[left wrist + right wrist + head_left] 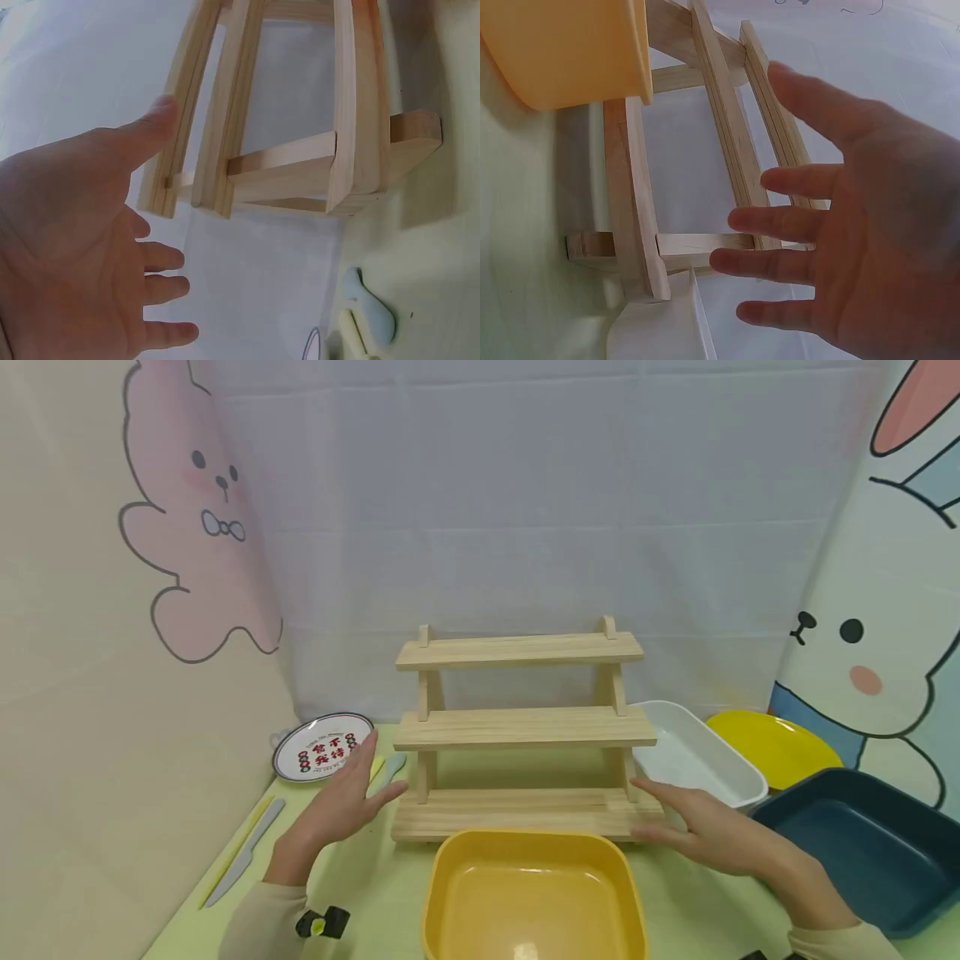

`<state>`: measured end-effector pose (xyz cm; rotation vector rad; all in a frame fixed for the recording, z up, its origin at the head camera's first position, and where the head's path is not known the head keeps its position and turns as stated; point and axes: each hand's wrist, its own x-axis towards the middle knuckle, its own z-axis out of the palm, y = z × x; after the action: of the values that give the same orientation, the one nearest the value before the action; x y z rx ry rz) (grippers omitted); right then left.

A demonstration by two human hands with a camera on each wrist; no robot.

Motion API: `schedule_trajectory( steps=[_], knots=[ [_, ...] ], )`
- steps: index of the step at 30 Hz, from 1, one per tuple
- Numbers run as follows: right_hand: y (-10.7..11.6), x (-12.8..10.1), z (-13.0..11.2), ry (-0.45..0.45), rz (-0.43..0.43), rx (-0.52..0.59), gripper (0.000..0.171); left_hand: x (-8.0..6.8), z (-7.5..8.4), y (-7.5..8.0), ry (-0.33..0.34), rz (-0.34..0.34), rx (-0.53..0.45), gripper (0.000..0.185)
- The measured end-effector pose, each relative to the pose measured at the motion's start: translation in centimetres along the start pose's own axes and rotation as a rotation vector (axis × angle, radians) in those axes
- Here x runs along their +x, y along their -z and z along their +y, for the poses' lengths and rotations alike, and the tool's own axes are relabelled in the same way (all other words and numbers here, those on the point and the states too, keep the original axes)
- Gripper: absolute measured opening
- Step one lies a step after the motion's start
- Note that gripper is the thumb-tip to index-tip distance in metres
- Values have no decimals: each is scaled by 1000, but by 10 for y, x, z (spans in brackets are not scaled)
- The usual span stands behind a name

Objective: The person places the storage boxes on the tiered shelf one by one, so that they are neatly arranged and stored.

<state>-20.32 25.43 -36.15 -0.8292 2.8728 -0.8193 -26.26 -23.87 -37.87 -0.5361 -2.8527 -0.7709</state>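
A three-tier wooden shelf stand (525,728) stands at the middle of the table, its tiers bare. My left hand (337,806) hovers off its left side, fingers extended and thumb apart; the left wrist view shows the palm (82,240) holding nothing. On the other side, my right hand (712,831) is spread near the bottom tier's right end. Its palm (885,225) is bare in the right wrist view; whether a fingertip touches the wood I cannot tell. In front of the stand sits a yellow-orange rectangular bin (532,893).
A white plate with red lettering (322,747) lies at back left. Near the left edge are a grey knife (247,852) and a yellow stick-like utensil (236,853). At right are a white tray (697,752), a yellow plate (776,747) and a dark blue bin (862,852).
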Motion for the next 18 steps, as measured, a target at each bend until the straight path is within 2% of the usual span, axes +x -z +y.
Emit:
schedule_trajectory(
  steps=[6,10,18],
  knots=[
    [-4,-2,0,46,-95,104,80,13,-12,-9,53,15,-219,98],
    [-9,-2,3,82,-166,199,78,22,-13,-16,79,50,-315,97],
    [-15,0,10,103,-289,416,80,37,-5,-32,21,157,-525,82]
  ],
)
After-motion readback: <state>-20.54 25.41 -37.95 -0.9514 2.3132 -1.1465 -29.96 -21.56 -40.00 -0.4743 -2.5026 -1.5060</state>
